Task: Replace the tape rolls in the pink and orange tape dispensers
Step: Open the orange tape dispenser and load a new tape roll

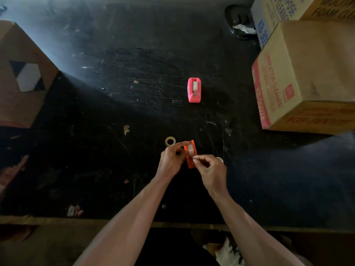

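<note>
The orange tape dispenser (190,154) sits between my hands above the black table, with a clear tape roll (190,148) seated in it. My left hand (171,159) grips the dispenser's left side. My right hand (210,168) pinches the loose end of the tape near the dispenser's front. A spare, nearly used tape roll (170,141) lies flat on the table just left of the dispenser. Part of another roll (220,159) peeks out behind my right hand. The pink tape dispenser (194,90) stands alone farther back, with a roll in it.
A large cardboard box (21,73) stands at the left. Stacked cleaner cartons (307,73) fill the right side, with a dark dish (239,22) holding crumpled paper behind them. The scratched black table (115,112) has scraps on it; its wooden front edge (57,220) runs below.
</note>
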Demonstrator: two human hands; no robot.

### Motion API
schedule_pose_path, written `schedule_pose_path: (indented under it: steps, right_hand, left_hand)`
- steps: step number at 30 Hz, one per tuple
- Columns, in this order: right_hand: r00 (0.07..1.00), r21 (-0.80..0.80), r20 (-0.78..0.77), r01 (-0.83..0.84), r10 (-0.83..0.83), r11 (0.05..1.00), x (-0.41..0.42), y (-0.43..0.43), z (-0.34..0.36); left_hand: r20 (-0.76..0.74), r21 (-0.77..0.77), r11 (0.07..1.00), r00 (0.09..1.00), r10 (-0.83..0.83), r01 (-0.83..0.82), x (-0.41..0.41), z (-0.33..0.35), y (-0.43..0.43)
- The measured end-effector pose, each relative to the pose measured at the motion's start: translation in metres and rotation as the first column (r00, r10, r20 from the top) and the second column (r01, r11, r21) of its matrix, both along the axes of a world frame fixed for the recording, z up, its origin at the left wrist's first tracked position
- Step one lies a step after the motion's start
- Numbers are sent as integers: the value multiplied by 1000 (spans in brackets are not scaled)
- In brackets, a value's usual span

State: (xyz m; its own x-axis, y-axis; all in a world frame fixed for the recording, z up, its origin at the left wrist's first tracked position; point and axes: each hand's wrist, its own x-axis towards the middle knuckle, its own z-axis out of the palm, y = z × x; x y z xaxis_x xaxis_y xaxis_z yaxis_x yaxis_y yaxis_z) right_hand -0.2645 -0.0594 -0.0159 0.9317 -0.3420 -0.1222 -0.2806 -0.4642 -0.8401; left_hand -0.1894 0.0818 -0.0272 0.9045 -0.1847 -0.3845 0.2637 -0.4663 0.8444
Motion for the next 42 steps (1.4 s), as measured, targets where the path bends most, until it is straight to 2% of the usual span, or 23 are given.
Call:
schedule_pose_path:
  steps: [5,8,12,19,24,28,31,42]
  right_hand:
    - [993,-180,2,-114,116,977,-23,-4,-11]
    - [993,-217,-7,-115,117,969,-29,-6,-13]
    - [980,-195,-64,-198,189,961,-42,-8,-20]
    - [988,-187,-82,-142,128,972,-44,-4,-19]
    - [1000,-116,-24,4,-6,993,-28,-1,-8]
    - [994,-56,-73,77,-81,995,-14,-4,-8]
    - [992,2,-124,22,-22,1000,-9,-4,-9]
    - [969,-51,-229,-106,92,993,3,-14,-3]
  left_hand:
    - [-11,23,1000,1000,14,-14,1,-2,-2]
    - [-16,19,1000,1000,14,-14,1,-1,-2]
    - [-19,39,999,1000,11,-11,1,0,-2]
    - [-33,20,1000,999,12,-11,2,1,-3]
    - [-38,36,999,999,-2,3,1,3,-3]
    - [-33,57,998,999,-6,7,2,3,-2]
    - [-44,45,999,999,0,2,2,3,-2]
    - [-18,101,995,1000,-10,12,-1,7,-10]
